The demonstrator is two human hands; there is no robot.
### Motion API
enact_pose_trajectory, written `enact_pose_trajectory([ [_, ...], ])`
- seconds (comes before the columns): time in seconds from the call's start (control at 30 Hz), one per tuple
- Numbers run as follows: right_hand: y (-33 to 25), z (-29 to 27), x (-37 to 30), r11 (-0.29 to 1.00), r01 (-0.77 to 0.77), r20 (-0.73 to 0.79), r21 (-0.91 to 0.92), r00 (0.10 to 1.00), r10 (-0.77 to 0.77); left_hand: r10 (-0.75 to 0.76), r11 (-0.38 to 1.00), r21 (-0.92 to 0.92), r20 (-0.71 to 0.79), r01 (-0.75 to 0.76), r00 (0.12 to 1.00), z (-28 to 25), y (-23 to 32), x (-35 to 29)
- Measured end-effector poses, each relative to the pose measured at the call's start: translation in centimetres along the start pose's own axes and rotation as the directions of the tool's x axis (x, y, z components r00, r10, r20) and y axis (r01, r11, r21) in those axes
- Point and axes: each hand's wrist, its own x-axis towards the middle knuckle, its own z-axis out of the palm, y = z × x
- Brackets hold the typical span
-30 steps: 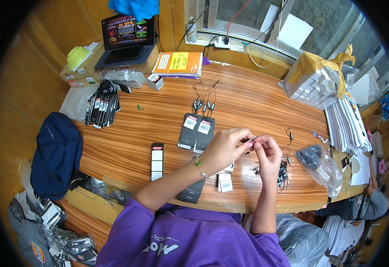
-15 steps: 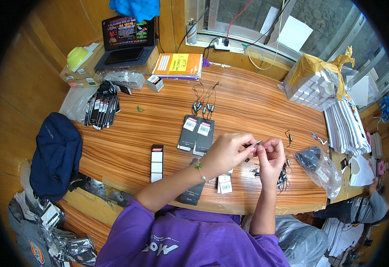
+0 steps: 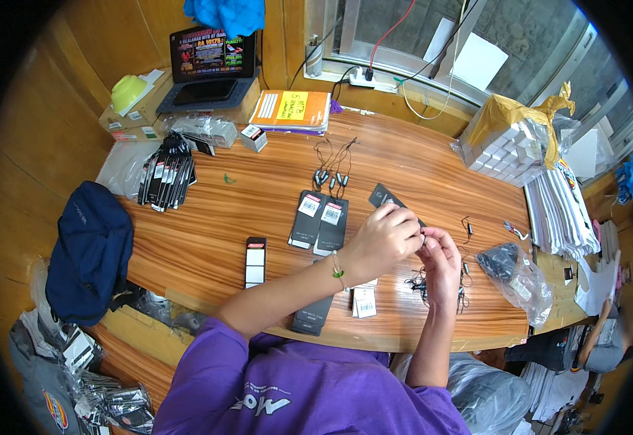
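Note:
Over the middle right of the table, my left hand (image 3: 387,235) is closed on a dark hang tag (image 3: 383,194), whose far end sticks out beyond the fingers. My right hand (image 3: 443,255) pinches at the tag's near end; what its fingertips hold is hidden. Beyond my left forearm lie two dark tags with white stickers (image 3: 319,217), their black string loops (image 3: 333,163) stretched away from me. Beneath that forearm are a stack of dark tags (image 3: 312,313) and small white tags (image 3: 365,301). Loose black strings (image 3: 417,284) lie beside my right wrist.
A sticker strip (image 3: 255,262) lies left of my arm. Bunched tags (image 3: 165,172), a laptop (image 3: 211,69) and orange notebooks (image 3: 293,110) stand farther back. At right are a bag of white boxes (image 3: 505,145), stacked white papers (image 3: 561,210), a plastic bag (image 3: 519,279) and another person (image 3: 606,341).
The dark tag now shows lengthwise beyond my left hand, where before only a thin edge was seen between my fingers. My left hand has turned over and shifted slightly right.

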Motion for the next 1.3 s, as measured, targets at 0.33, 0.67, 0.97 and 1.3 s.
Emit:
enact_pose_trajectory([
  [0.33,-2.7,-1.0,2.2,0.821,0.495,-0.197,0.285,0.868,-0.456,-0.012,0.991,-0.134,0.012,0.014,1.000,-0.1,0.2,-0.4],
  [0.67,-4.3,2.9,1.2,0.836,0.524,-0.061,0.163,0.851,-0.521,-0.589,0.758,-0.357,-0.015,0.545,0.808,-7.5,-4.5,-5.6],
  [0.97,-2.5,1.2,1.4,0.878,0.476,-0.081,0.055,0.878,-0.471,-0.753,0.645,0.175,0.316,0.744,0.578,-13.8,-6.9,-17.7],
  [1.3,-1.8,2.3,1.7,0.917,0.387,-0.043,0.092,0.922,-0.385,-0.762,0.645,0.144,0.184,0.750,0.620,-13.2,-6.8,-17.6],
])
